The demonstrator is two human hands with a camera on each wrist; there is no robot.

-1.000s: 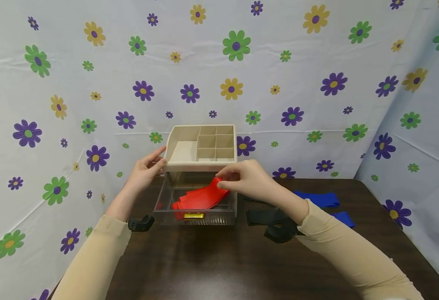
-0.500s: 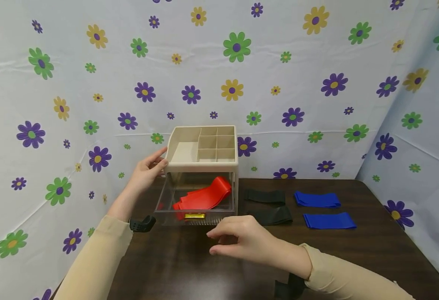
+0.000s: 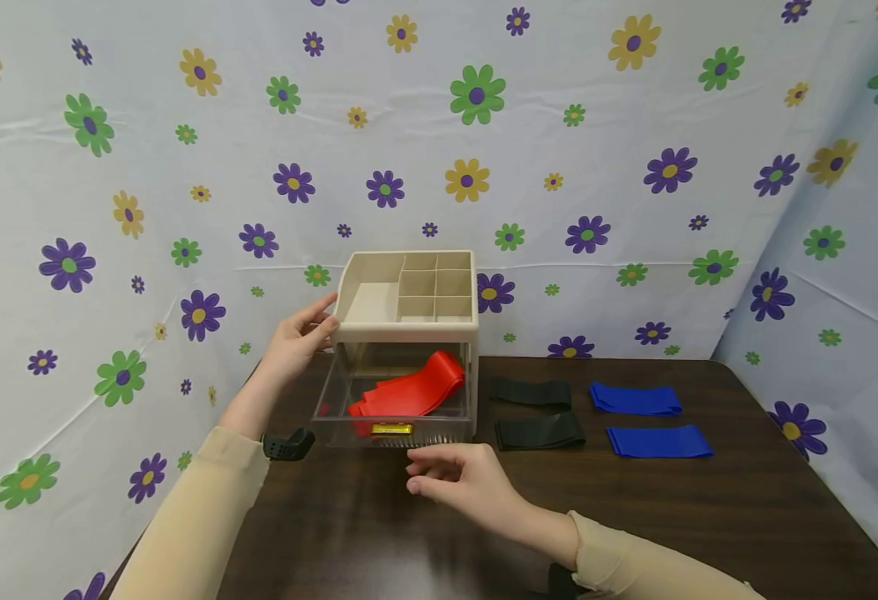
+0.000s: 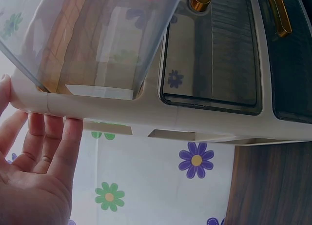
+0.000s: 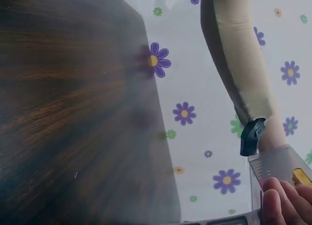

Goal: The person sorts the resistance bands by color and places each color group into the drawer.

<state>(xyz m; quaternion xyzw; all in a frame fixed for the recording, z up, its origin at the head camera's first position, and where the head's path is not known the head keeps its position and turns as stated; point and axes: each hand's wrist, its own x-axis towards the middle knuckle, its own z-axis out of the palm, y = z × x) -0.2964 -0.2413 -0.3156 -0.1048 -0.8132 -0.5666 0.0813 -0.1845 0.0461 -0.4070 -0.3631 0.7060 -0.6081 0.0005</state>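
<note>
A cream drawer organizer stands on the table, its clear top drawer pulled out. Folded red bands lie inside that drawer, which has a gold handle. My left hand holds the organizer's upper left edge, fingers along the side and thumb by the front corner. In the left wrist view, the fingertips touch the side wall. My right hand is just below and right of the drawer front, its fingers loosely bent and holding nothing; whether it touches the drawer cannot be told.
Two folded black bands lie right of the organizer, and two folded blue bands farther right. Two lower drawers are closed in the left wrist view. A flowered cloth hangs behind the dark wooden table.
My right hand has let go of the red bands in the drawer, drawn back toward me, then shifted slightly left near the drawer front. My left hand has stayed on the organizer.
</note>
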